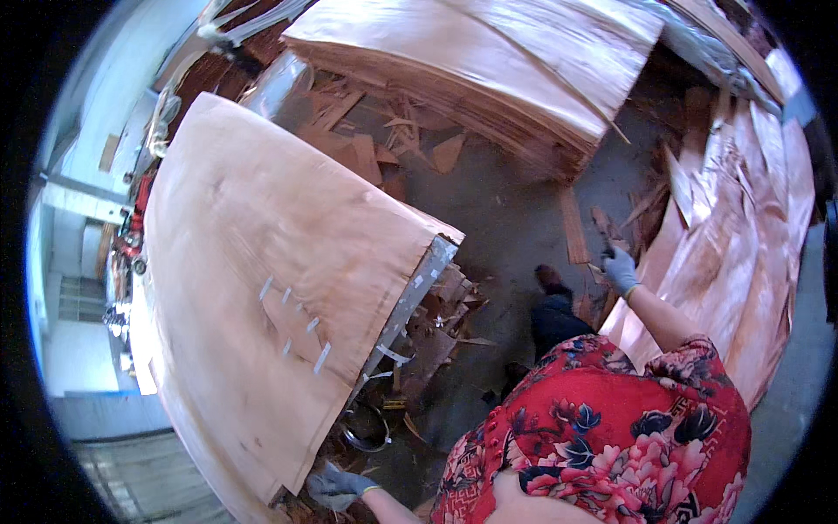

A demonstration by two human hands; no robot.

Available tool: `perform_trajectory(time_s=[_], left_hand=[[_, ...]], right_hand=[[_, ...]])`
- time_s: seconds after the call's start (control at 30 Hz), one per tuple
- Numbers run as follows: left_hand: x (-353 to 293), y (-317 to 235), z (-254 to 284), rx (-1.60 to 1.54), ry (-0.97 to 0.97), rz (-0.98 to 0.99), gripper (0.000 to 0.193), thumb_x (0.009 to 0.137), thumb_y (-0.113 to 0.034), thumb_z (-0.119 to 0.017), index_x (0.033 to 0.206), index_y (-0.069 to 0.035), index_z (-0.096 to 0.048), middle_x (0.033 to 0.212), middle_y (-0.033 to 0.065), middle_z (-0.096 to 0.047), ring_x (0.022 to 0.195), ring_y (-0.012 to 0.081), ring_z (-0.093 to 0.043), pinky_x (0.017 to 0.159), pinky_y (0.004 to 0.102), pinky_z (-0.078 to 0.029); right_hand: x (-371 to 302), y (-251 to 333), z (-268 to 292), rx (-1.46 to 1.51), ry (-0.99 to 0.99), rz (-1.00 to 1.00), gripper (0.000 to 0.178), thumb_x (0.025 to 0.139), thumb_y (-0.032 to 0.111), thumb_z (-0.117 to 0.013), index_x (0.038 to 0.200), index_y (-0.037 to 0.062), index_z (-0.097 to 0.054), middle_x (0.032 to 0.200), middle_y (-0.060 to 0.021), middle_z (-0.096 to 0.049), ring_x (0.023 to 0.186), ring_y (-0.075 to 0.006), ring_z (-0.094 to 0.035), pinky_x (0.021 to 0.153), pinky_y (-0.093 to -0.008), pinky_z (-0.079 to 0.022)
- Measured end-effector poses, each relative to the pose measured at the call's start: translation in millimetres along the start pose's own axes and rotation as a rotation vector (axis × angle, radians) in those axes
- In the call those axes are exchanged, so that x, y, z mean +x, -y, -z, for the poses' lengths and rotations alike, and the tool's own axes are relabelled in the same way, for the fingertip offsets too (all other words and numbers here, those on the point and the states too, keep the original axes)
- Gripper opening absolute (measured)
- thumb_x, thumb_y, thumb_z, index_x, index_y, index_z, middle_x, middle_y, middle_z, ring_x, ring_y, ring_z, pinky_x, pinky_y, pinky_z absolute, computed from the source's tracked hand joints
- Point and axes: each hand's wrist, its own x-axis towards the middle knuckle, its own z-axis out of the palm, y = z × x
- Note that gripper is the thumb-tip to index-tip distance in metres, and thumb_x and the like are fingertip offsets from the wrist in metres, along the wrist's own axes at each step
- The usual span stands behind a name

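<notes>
Nearby, scraps (448, 153) litter floor (502, 214) between taped sheet (262, 236), stack (497, 57)

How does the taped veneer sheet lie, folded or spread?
Spread: the veneer sheet lies broadly open near the left hand, its white tape strips exposed, no fold visible.

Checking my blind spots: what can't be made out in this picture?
Head view, left hand: blurred; whether it grips the veneer sheet is unclear.
Head view, right hand: the slim item at it is too small and blurred to identify.
Head view, table: mostly hidden under the veneer sheet.
Head view, veneer stack: far end cut off by the upper edge.
</notes>
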Motion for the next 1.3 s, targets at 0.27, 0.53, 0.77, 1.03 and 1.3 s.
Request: perform_trajectory(time_s=[0.27, 0.53, 0.77, 1.03, 1.3], left_hand=[[-152, 54, 12, 0.688, 0.083, 0.253, 0.064, 0.084, -0.028, -0.059, 0.132, 0.004, -0.032, 0.131, 0.0207, -0.040, 0.119, 0.0267, -0.040, 0.098, 0.0384, -0.035], [-266, 5, -29, 0.890, 0.331, -0.067, 0.093, 0.075, -0.028, -0.068, 0.138, 0.005, -0.008, 0.139, 0.0289, -0.019, 0.125, 0.0382, -0.029, 0.102, 0.0405, -0.030], [-292, 2, 2, 0.953, 0.369, -0.065, 0.090, 0.074, -0.028, -0.068, 0.137, 0.005, -0.012, 0.136, 0.0296, -0.021, 0.124, 0.0379, -0.027, 0.102, 0.0384, -0.027], [-308, 13, -11, 0.881, 0.506, 0.025, 0.099, 0.073, -0.035, -0.068, 0.139, 0.004, -0.006, 0.140, 0.0317, -0.015, 0.131, 0.0391, -0.019, 0.107, 0.0380, -0.022], [-232, 164, 90, 0.015, 0.425, 0.239, 0.078, 0.075, -0.023, -0.066, 0.134, 0.001, -0.021, 0.131, 0.0201, -0.032, 0.113, 0.0321, -0.042, 0.094, 0.0389, -0.037]], right_hand=[[250, -36, 50, -0.221, -0.311, 0.255, 0.032, 0.080, 0.011, -0.051, 0.110, 0.0048, -0.054, 0.102, -0.0218, -0.058, 0.095, -0.0390, -0.055, 0.081, -0.0409, -0.044], [435, -66, 54, -0.253, -0.146, -0.103, 0.045, 0.076, 0.011, -0.051, 0.120, 0.0028, -0.047, 0.110, -0.0242, -0.055, 0.104, -0.0396, -0.051, 0.087, -0.0409, -0.041], [484, -69, 28, -0.358, -0.162, -0.197, 0.051, 0.073, 0.011, -0.051, 0.123, 0.0017, -0.045, 0.111, -0.0269, -0.054, 0.100, -0.0407, -0.054, 0.086, -0.0430, -0.043], [460, -110, 15, -0.125, 0.254, 0.059, 0.015, 0.079, 0.012, -0.054, 0.084, -0.0017, -0.055, 0.070, -0.0129, -0.058, 0.061, -0.0239, -0.054, 0.057, -0.0379, -0.043], [136, -47, 35, 0.929, 0.832, -0.667, 0.019, 0.086, 0.023, -0.057, 0.103, 0.0154, -0.055, 0.076, -0.0022, -0.058, 0.061, -0.0181, -0.056, 0.053, -0.0284, -0.046]])
